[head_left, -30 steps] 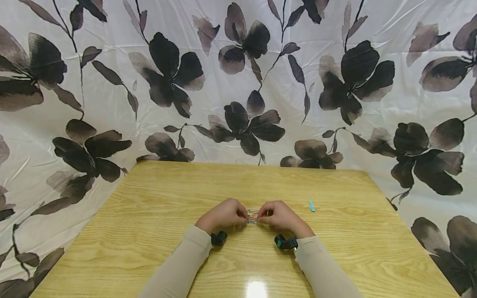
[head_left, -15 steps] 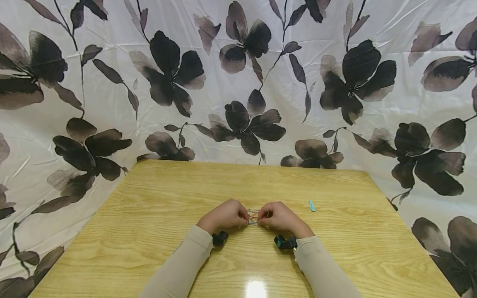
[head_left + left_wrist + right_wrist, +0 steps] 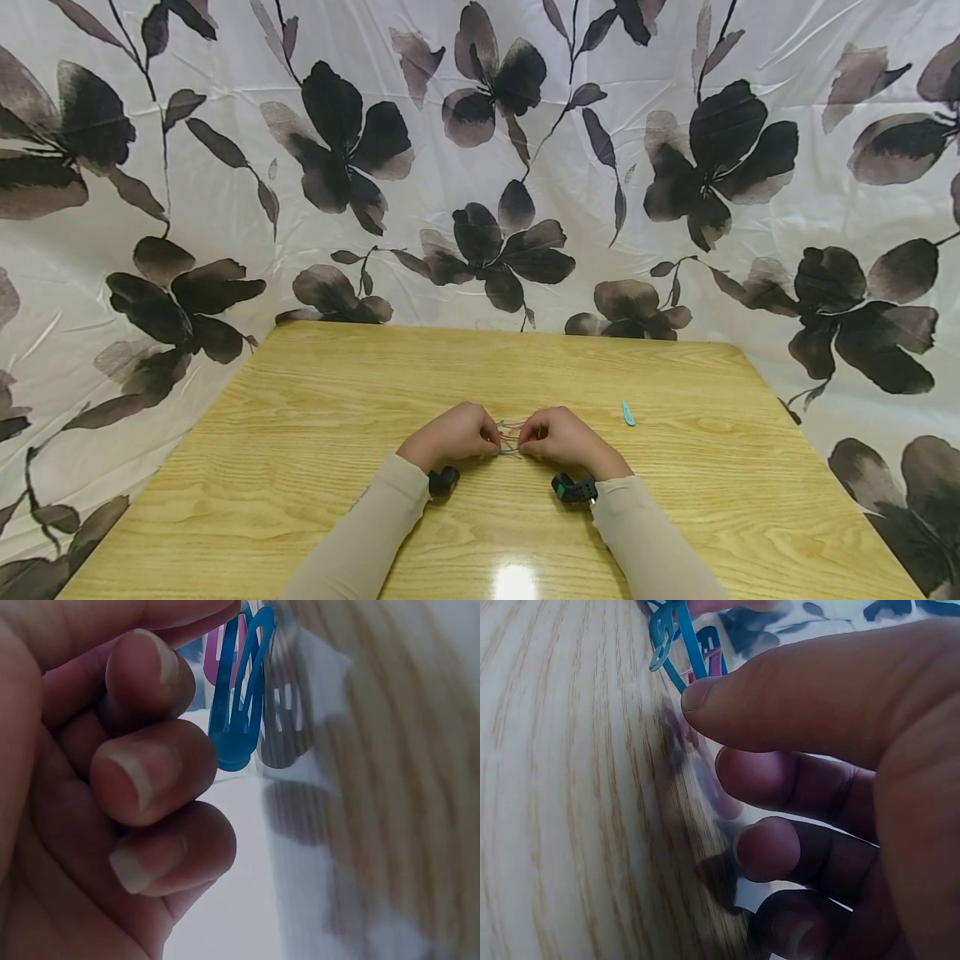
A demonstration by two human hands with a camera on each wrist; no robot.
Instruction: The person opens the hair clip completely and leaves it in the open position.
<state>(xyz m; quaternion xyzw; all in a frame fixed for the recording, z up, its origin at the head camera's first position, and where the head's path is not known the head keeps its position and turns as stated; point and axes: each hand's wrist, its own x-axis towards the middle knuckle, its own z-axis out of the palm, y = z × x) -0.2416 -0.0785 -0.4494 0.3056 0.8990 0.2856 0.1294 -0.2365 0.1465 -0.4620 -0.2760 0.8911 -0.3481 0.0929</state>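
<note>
Between my two hands, in the head view, is a small cluster of snap hair clips (image 3: 509, 452), low over the middle of the table. My left hand (image 3: 457, 435) pinches it from the left side; my right hand (image 3: 564, 438) pinches the right side. Blue clips (image 3: 234, 739) hang beside the curled left fingers in the left wrist view, with a pink clip (image 3: 214, 666) behind them. The right thumb tip presses at a blue clip (image 3: 693, 645) in the right wrist view. Fingers hide the clip ends, and I cannot tell how the clips join.
A single light-blue hair clip (image 3: 628, 414) lies on the wooden table (image 3: 337, 383), right of and beyond my right hand. Floral cloth (image 3: 480, 167) hangs behind the table and along its sides. Each wrist wears a black band, the right band (image 3: 575, 488) included.
Both hands stay almost in place, the left having crept slightly right. Between the fingertips the clips have shifted a little. The loose clip lies still.
</note>
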